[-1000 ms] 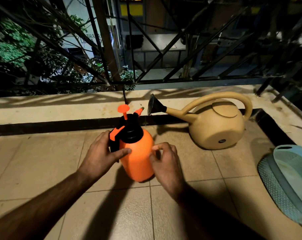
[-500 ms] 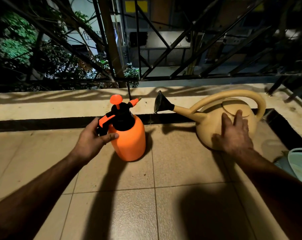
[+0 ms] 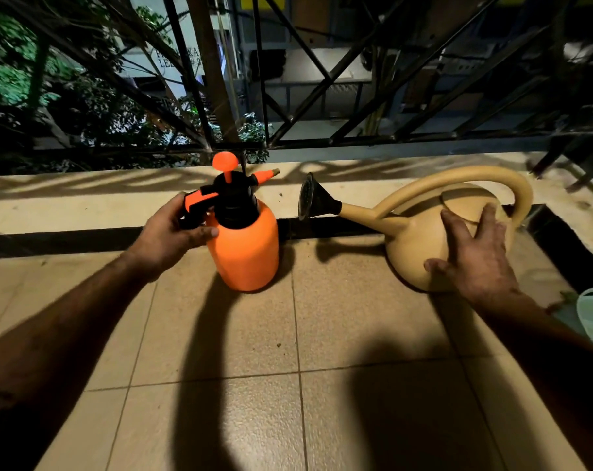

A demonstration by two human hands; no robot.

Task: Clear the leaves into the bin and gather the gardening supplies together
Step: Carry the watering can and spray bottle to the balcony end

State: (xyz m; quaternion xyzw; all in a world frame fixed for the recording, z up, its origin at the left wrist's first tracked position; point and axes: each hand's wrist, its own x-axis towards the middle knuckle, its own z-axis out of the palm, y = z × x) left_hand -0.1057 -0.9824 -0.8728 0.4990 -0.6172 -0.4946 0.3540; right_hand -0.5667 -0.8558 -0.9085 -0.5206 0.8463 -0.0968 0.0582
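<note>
The left hand (image 3: 167, 234) grips the upright orange plastic pump sprayer (image 3: 242, 239) at its trigger. The right hand (image 3: 475, 260) rests with fingers spread on the beige plastic watering can (image 3: 420, 239), spout pointing left.

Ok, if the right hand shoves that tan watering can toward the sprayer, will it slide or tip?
The watering can looks squat and wide-based, so it should slide on the smooth tiles rather than tip. Rigid plastic, probably light if empty; its fill cannot be seen. The right hand lies flat on the round body, so it may slip; the arched handle offers better hold.
</note>
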